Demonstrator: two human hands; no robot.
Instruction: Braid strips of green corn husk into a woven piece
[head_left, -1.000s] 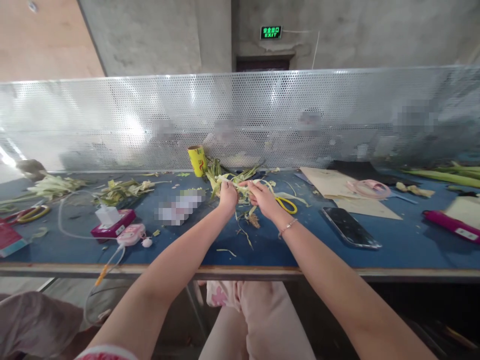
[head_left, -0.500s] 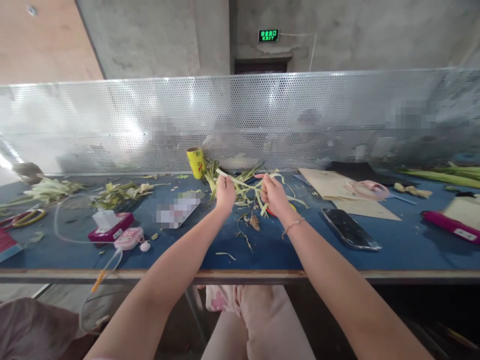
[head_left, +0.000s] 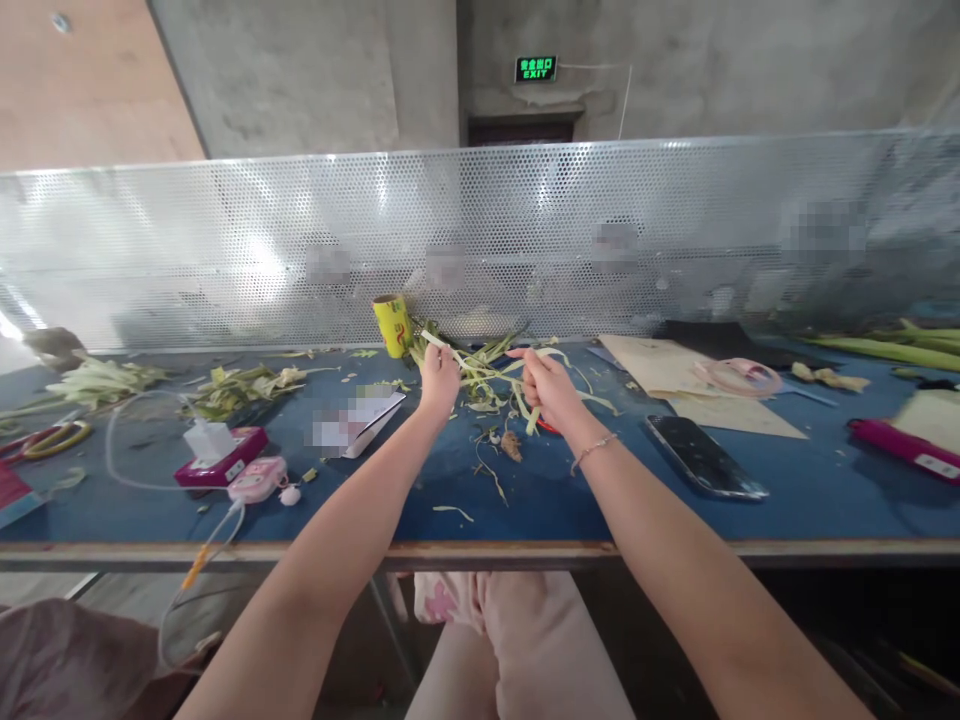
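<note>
Where pale strips (head_left: pixel 433 339) are crossing mid-frame, the left hand (head_left: pixel 440 380) is gripping some; the right hand (head_left: pixel 553 390) is too.

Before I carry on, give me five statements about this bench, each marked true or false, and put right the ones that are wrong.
1. The left hand and the right hand both hold pale plant strips. True.
2. The dark phone lies between the two hands. False: the dark phone lies to the right of the right forearm.
3. A bracelet is on the right wrist. True.
4. The yellow roll is at the bench's near edge. False: the yellow roll is toward the back, by the perforated screen.
5. The exit sign has red lettering. False: it is green.
</note>
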